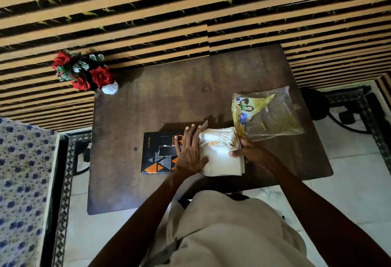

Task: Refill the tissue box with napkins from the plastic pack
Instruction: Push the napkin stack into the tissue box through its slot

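A black tissue box (157, 153) with orange and grey triangles lies flat on the dark wooden table (173, 101). Just to its right, a stack of white napkins (220, 156) rests on the table against the box. My left hand (189, 153) lies flat, fingers spread, across the box's right end and the stack's left edge. My right hand (248, 152) grips the stack's right side, thumb on top. The clear plastic pack (273, 116), with a yellow printed corner, lies crumpled on the table behind my right hand.
A small white vase of red artificial roses (84, 72) stands at the table's far left corner. A striped wall runs behind the table. A floral mattress (23, 182) lies to the left, a dark metal chair base (347, 105) to the right.
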